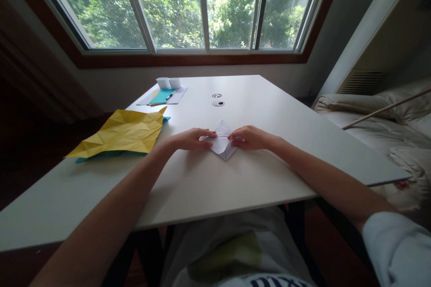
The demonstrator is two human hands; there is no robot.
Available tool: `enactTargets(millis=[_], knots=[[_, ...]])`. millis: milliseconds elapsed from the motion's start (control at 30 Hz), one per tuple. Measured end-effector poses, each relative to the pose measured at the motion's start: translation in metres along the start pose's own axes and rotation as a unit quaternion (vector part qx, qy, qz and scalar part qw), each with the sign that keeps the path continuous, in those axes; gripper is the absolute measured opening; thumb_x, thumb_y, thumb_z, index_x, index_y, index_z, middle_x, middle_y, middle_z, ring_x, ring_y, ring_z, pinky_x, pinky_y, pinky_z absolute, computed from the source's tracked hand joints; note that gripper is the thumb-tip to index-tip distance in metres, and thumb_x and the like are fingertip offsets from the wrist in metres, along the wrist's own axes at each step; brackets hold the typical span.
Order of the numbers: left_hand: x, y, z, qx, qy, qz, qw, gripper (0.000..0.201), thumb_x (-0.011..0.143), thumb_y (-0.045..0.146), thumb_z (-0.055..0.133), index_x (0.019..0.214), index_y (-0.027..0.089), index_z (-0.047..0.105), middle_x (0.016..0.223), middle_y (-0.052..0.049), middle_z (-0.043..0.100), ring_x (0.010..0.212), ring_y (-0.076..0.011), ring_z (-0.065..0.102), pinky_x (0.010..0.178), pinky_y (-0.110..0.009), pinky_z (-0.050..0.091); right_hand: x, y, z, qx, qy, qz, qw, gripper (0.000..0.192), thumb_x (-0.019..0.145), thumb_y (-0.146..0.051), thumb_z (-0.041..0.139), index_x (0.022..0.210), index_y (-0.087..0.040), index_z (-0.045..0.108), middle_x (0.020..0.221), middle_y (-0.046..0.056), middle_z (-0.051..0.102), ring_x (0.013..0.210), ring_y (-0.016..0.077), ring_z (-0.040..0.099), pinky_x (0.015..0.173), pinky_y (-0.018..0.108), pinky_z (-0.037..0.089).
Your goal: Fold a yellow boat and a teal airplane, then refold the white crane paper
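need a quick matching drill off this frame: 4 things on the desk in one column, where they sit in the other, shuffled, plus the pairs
Things:
1. white folded paper
2. yellow creased sheet
3. teal sheet with a pen
4. two small white blocks

Places:
A. far edge of the table, nearest the window
B. left side, lying on a teal sheet
C. pressed between the left hand and right hand
D. far left, on a pale sheet

Pairs: 1-C, 2-B, 3-D, 4-A

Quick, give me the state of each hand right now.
Left hand: fingers pressed down on the white folded paper, left side.
Right hand: fingers pressed down on the same paper, right side.
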State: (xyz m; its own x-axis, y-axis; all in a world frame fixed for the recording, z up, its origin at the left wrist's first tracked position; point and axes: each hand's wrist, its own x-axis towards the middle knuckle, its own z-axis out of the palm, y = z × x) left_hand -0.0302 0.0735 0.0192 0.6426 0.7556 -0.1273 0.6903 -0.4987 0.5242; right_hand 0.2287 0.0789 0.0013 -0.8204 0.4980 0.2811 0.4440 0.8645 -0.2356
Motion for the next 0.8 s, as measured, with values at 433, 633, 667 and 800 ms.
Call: enactTargets(millis=[433, 633, 667, 800], knots=[[-0.001, 0.009, -0.003, -0.029, 0.03, -0.106, 0.993, 0.065, 0.08, 0.067, 0.03, 0.102, 0.018, 0.065, 0.104, -0.005, 0.065, 0.09, -0.0219, 0.058, 0.08, -0.027, 0.043, 0.009, 0.004, 0.005, 0.15, 0.106, 0.197, 0.963, 0.024, 0.083, -0.035, 0.044, 0.077, -0.016, 0.057, 0.061, -0.003, 0.05, 0.056, 0.0089, 0.041, 0.054, 0.021, 0.031], [0.003, 0.006, 0.005, 0.032, 0.086, -0.011, 0.996, 0.039, 0.076, 0.048, 0.052, 0.099, 0.021, 0.068, 0.087, -0.002, 0.069, 0.076, -0.017, 0.058, 0.068, -0.023, 0.043, 0.006, 0.003, 0.007, 0.143, 0.1, 0.166, 0.971, 0.018, 0.079, -0.033, 0.052, 0.083, -0.017, 0.059, 0.069, -0.001, 0.058, 0.061, 0.0105, 0.049, 0.057, 0.022, 0.035], [0.004, 0.005, 0.007, 0.042, 0.101, -0.002, 0.994, 0.038, 0.077, 0.046, 0.051, 0.1, 0.021, 0.068, 0.089, -0.002, 0.069, 0.075, -0.0166, 0.059, 0.068, -0.023, 0.043, 0.005, 0.003, 0.007, 0.137, 0.094, 0.145, 0.975, 0.017, 0.077, -0.031, 0.055, 0.086, -0.017, 0.059, 0.075, 0.001, 0.062, 0.066, 0.0114, 0.052, 0.06, 0.022, 0.037], [0.008, 0.0, 0.012, 0.073, 0.138, 0.015, 0.988, 0.036, 0.079, 0.042, 0.049, 0.101, 0.021, 0.068, 0.092, -0.003, 0.07, 0.076, -0.017, 0.06, 0.071, -0.024, 0.043, 0.004, 0.007, 0.009, 0.071, 0.076, 0.082, 0.991, 0.023, 0.076, -0.024, 0.058, 0.098, -0.018, 0.062, 0.092, 0.005, 0.066, 0.08, 0.0153, 0.058, 0.072, 0.026, 0.042]])
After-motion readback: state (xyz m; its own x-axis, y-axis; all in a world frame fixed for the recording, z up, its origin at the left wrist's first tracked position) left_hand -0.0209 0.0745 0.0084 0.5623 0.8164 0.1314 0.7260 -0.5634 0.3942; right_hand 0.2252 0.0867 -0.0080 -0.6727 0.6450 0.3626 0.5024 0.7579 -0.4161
